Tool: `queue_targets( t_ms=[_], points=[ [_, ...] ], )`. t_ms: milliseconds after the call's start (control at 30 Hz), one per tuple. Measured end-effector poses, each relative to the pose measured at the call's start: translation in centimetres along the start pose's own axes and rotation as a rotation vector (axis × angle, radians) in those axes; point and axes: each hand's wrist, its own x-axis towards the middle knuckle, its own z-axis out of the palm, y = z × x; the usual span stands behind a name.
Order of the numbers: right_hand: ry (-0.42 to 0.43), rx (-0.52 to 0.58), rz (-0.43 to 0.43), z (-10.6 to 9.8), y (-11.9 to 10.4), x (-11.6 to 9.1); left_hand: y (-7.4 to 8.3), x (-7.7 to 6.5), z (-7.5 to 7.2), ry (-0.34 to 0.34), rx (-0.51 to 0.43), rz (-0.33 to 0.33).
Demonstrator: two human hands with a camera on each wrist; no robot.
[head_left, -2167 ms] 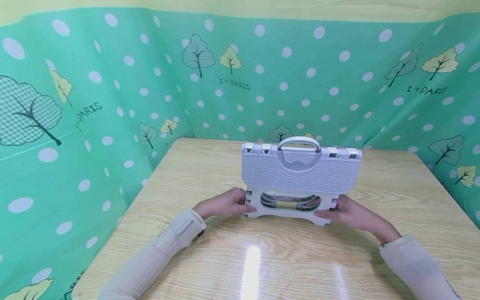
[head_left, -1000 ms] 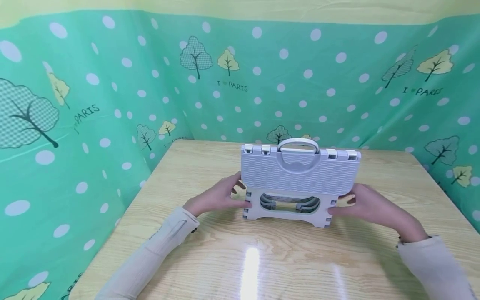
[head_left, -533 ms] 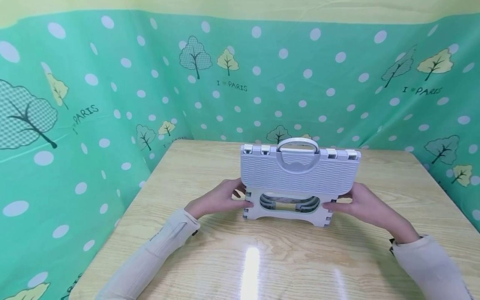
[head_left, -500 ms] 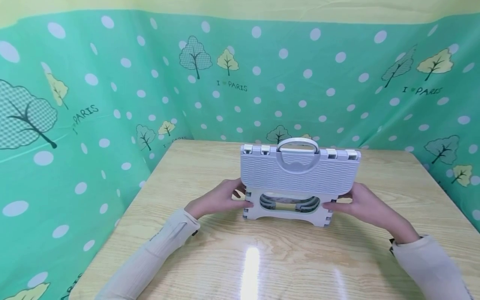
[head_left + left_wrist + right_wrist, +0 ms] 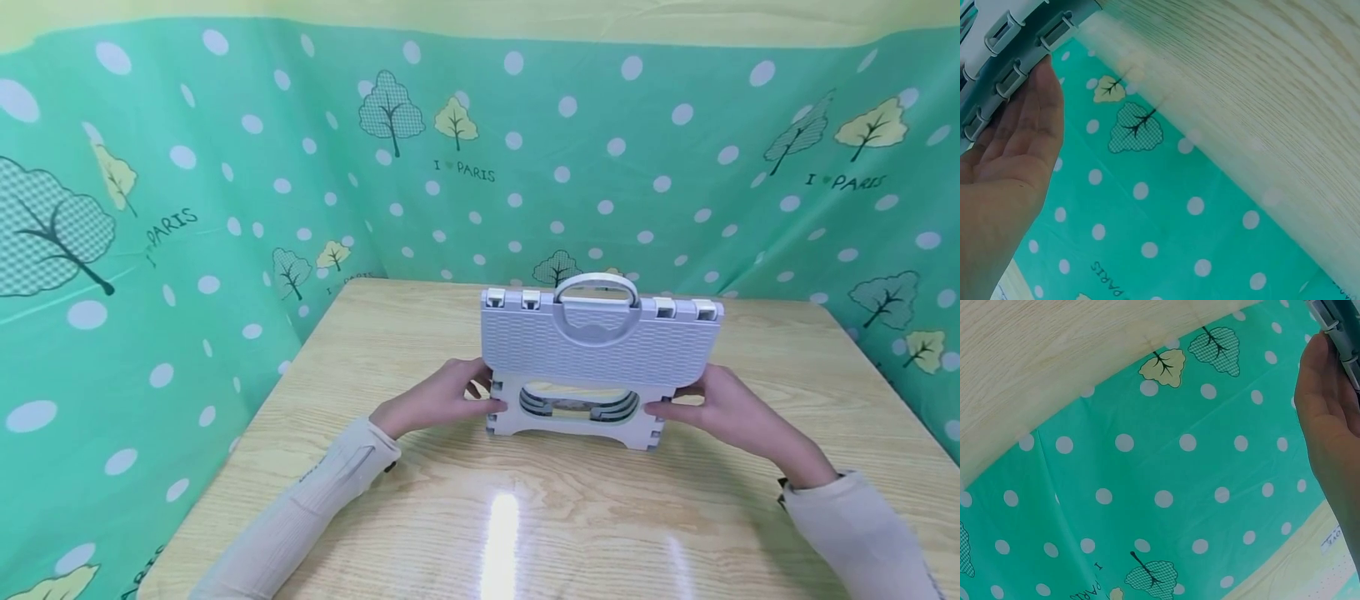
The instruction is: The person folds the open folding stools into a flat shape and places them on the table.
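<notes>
A pale plastic folding step stool [image 5: 600, 346] stands on the wooden table in the head view, its woven-textured top panel leaning toward me with a carry handle at the upper edge. Below it shows a white leg panel with an oval cutout, and grey folded parts are visible through the opening. My left hand [image 5: 450, 394] grips the leg panel's left side, thumb in front and fingers behind. On the opposite side, my right hand [image 5: 731, 417] holds it the same way. In the left wrist view, fingers [image 5: 1025, 125] lie along the stool's hinged edge.
The light wood table [image 5: 420, 517] extends around the stool, with a bright light reflection near its front. A green polka-dot curtain [image 5: 465, 217] printed with trees hangs behind and to the left.
Both hands loosened and spread a second ago, shifted slightly up the leg panel, then gripped again. Since half a second ago, the parts seen through the cutout have shifted lower, exposing table above them.
</notes>
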Motion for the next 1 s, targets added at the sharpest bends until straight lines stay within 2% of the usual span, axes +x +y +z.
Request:
queue_targets(
  t_ms=[1000],
  points=[
    [0.016, -0.015, 0.0, 0.17, -0.01, 0.11, 0.0, 0.12, 0.24, 0.005, 0.017, -0.001]
  ],
)
